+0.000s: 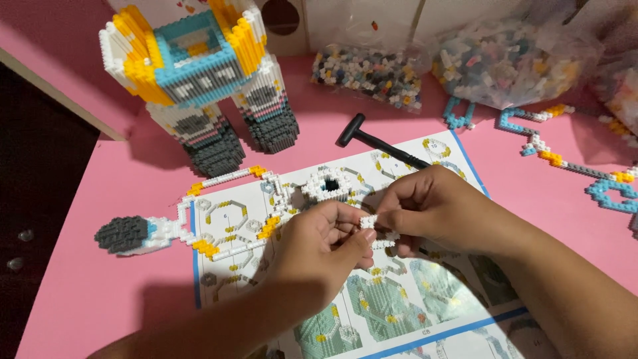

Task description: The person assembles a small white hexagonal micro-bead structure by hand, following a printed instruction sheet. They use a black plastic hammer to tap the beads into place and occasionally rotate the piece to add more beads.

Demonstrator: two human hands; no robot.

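My left hand [322,242] and my right hand [435,207] meet over the middle of a printed instruction sheet [399,306]. Both pinch a small white strip of tiny building bricks [369,220] between their fingertips. Just behind the hands lies a flat white and yellow brick assembly [279,199] with a hollow white ring [327,187]. It runs left to a grey-tipped arm piece [123,234].
A tall partly built brick figure [199,73] with grey feet stands at the back left. A small black hammer [375,139] lies behind the sheet. Clear bags of loose bricks [372,73] [505,63] sit at the back. Blue, white and yellow brick chains [565,159] lie at the right.
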